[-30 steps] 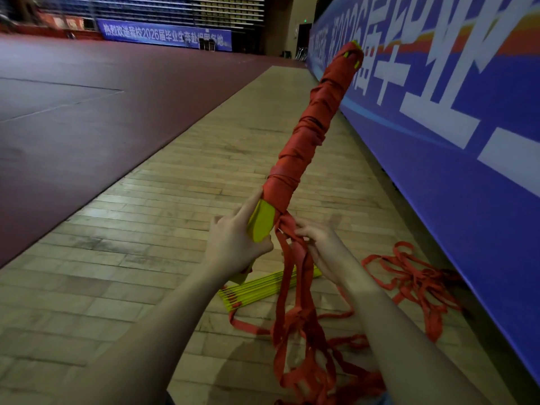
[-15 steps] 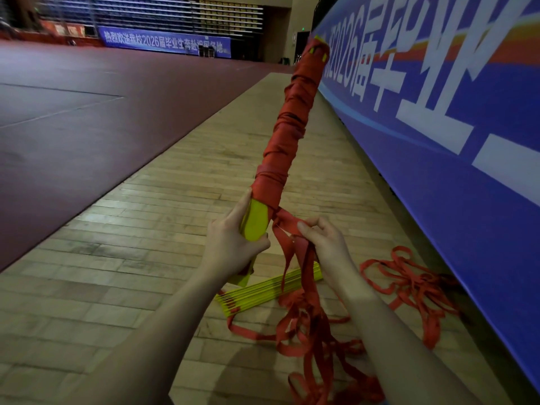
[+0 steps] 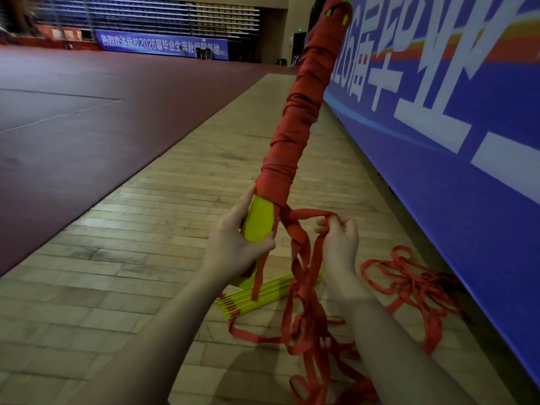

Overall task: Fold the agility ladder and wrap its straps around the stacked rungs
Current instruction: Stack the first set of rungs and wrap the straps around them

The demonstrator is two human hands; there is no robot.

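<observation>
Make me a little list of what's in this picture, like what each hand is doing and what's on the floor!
Left hand: grips the yellow end of the rung bundle, held up at a tilt
Right hand: pinches a loop of loose red strap
Bundle: mostly wrapped in red strap
Floor: a second stack of yellow rungs, more tangled red straps
Right side: blue banner

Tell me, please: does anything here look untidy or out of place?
Yes. Loose red straps lie tangled on the floor by the blue banner, and the hanging straps under the right hand are twisted. The left hand grips the wrapped bundle, whose yellow rung end is uncovered.
</observation>
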